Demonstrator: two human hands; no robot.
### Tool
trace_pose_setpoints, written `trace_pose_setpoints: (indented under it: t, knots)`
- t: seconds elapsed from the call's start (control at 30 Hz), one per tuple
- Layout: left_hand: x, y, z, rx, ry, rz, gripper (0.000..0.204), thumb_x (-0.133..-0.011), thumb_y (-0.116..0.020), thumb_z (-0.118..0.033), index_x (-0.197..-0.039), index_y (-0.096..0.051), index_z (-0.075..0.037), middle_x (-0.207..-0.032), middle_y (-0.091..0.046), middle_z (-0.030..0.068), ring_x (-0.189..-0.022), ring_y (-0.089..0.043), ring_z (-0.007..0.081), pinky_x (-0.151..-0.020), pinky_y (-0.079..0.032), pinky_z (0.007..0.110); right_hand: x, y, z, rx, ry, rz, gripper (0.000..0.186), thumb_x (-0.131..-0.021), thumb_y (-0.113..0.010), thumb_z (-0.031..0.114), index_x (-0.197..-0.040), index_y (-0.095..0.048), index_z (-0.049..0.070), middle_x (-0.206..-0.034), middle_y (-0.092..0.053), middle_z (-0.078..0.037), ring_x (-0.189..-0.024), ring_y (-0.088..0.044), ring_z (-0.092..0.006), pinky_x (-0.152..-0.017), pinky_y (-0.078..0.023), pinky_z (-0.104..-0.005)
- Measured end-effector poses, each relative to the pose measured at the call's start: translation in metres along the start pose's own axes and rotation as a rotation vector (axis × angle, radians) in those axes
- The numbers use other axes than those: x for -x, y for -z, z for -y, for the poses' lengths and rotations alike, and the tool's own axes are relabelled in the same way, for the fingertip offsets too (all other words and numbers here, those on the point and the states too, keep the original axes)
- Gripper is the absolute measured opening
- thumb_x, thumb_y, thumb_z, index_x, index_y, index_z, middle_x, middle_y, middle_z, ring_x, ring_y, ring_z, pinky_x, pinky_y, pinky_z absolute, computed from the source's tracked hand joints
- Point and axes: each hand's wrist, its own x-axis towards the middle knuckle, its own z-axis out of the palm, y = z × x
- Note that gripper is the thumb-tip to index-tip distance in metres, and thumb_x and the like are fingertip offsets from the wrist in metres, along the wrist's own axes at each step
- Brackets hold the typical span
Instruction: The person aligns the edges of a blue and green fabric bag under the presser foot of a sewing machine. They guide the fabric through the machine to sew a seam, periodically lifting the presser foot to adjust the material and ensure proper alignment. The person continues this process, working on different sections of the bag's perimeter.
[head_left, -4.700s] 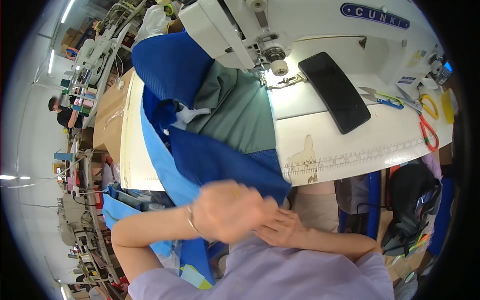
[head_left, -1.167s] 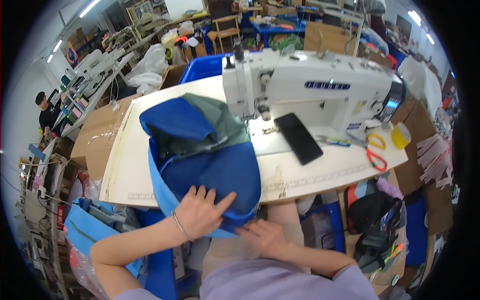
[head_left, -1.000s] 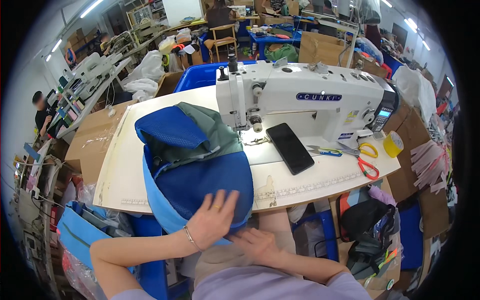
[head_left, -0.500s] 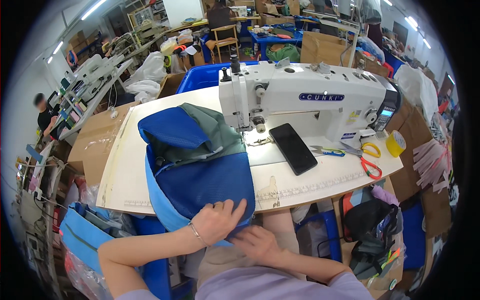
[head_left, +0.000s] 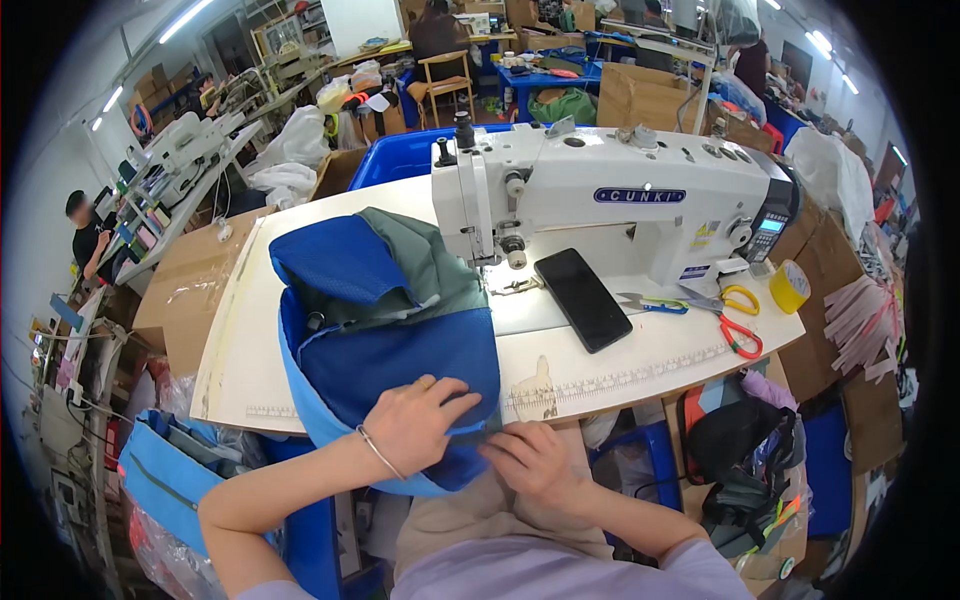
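Note:
An unfinished blue bag (head_left: 400, 355), with dark blue mesh panels, light blue sides and a grey-green flap, lies on the white sewing table and hangs over its front edge. Its far right corner reaches the needle area of the white sewing machine (head_left: 600, 190). My left hand (head_left: 415, 422) is bent over the near part of the mesh, its fingers curled in and gripping the fabric. At the bag's near right corner, my right hand (head_left: 535, 462) pinches the edge between thumb and fingers. The fingertips of both hands are partly hidden by the cloth.
A black phone (head_left: 584, 300) lies beside the needle area. Right of it are small snips (head_left: 655, 305), red-and-yellow scissors (head_left: 738, 325) and yellow tape (head_left: 790, 287). Blue pieces (head_left: 170, 470) hang at the lower left; a box of fabric scraps (head_left: 745, 450) stands lower right.
My left hand has shifted left, drawing its fingers in. My right hand has moved slightly right and up to the bag's corner. The bag's near edge is lifted and more of it shows.

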Motion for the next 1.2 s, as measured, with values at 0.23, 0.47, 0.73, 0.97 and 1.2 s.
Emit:
trace_pose_setpoints:
  t: [0.23,0.47,0.73,0.97,1.2]
  knots:
    - [-0.008,0.038,0.008,0.110,0.029,-0.128,0.046,-0.080,-0.070,-0.004,-0.126,-0.065,-0.003,-0.124,-0.069,0.0147,-0.110,-0.067,0.0344,-0.093,-0.056,0.043,-0.007,-0.001,-0.005,-0.084,0.022,-0.022,0.035,-0.072,-0.069,0.009,-0.105,-0.072,0.001,-0.103,-0.068,-0.010,-0.099,-0.066,-0.0253,-0.083,-0.055,-0.0371]
    - [-0.019,0.040,0.016,0.176,-0.032,-0.140,0.060,-0.073,-0.058,0.010,-0.132,-0.061,0.002,-0.135,-0.063,0.0226,-0.124,-0.061,0.0419,-0.105,-0.051,0.045,-0.007,0.003,-0.008,-0.082,0.000,0.027,0.036,-0.070,-0.068,0.009,-0.105,-0.072,0.001,-0.100,-0.069,-0.010,-0.095,-0.067,-0.0247,-0.083,-0.057,-0.0376]
    - [0.012,-0.028,0.005,0.003,-0.101,-0.060,0.053,-0.078,-0.063,-0.003,-0.131,-0.062,0.003,-0.134,-0.063,0.0197,-0.123,-0.062,0.0348,-0.103,-0.052,0.044,-0.010,0.002,-0.005,-0.099,-0.009,0.006,0.031,-0.072,-0.069,0.008,-0.102,-0.073,0.000,-0.101,-0.071,-0.012,-0.098,-0.068,-0.0254,-0.087,-0.058,-0.0389]
    - [0.004,-0.003,0.012,-0.057,-0.108,0.128,0.054,-0.072,-0.064,0.001,-0.126,-0.067,-0.001,-0.139,-0.060,0.0188,-0.127,-0.060,0.0354,-0.106,-0.050,0.046,-0.006,0.004,-0.007,-0.138,-0.038,0.023,0.030,-0.076,-0.069,0.009,-0.105,-0.074,0.001,-0.101,-0.071,-0.012,-0.098,-0.068,-0.0251,-0.087,-0.058,-0.0384]
    - [-0.004,-0.009,0.009,0.012,-0.140,0.167,0.054,-0.075,-0.069,-0.005,-0.128,-0.063,0.005,-0.143,-0.057,0.0207,-0.132,-0.057,0.0356,-0.110,-0.047,0.045,-0.008,0.006,-0.010,-0.161,-0.033,0.047,0.027,-0.078,-0.070,0.010,-0.103,-0.074,0.001,-0.101,-0.071,-0.011,-0.100,-0.068,-0.0246,-0.088,-0.057,-0.0375]
